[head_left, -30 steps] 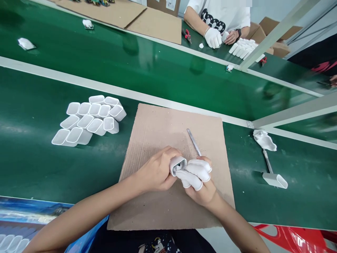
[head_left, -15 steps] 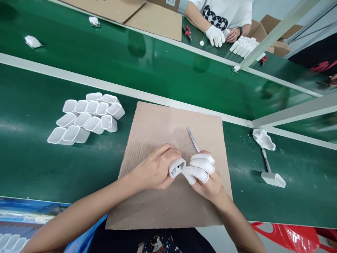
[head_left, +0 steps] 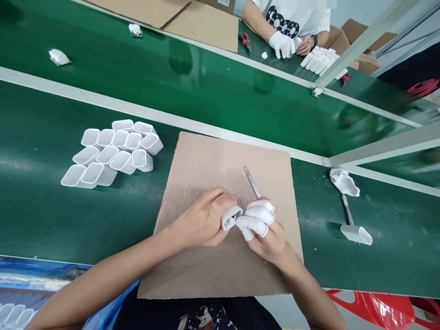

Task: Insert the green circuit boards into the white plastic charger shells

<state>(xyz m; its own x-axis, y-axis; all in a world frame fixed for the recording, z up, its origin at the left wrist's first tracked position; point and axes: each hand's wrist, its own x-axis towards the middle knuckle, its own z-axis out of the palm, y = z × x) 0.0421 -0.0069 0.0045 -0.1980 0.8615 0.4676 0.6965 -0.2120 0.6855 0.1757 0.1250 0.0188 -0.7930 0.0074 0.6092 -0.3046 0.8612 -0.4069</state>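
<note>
Left hand [head_left: 204,217]: curled firmly round a white plastic shell [head_left: 228,219], with no slack in the grip.
Right hand [head_left: 263,229]: fingers bent and bunched at the rim of that shell; whether anything is pinched between the tips cannot be told.
Finger cots [head_left: 259,213]: white, over several right fingers, probably to guard skin or keep the work clean.
Held shell: above the cardboard, its mouth tilted toward the person, likely so the parts inside can be seen and reached; they are too small to identify.
Metal tweezers [head_left: 252,182], as they seem: lying just beyond the right hand, presumably for quick reach; the near end is hidden.
Cardboard sheet [head_left: 206,275]: under both hands, perhaps to protect the green desk [head_left: 34,211] and catch crumbs.
Empty-looking shells [head_left: 113,153]: clustered to the left, mouths up, packed close probably to save room.
Right side: a single shell [head_left: 356,234] on its side, a slim tool [head_left: 348,209] behind it, then a crumpled white cloth [head_left: 344,182].
Beyond the rail: small white-topped pieces [head_left: 59,57] spaced well apart.
Far side: a co-worker's gloved hand [head_left: 282,45], red-handled pliers [head_left: 245,41] and rows of white housings [head_left: 319,62].
</note>
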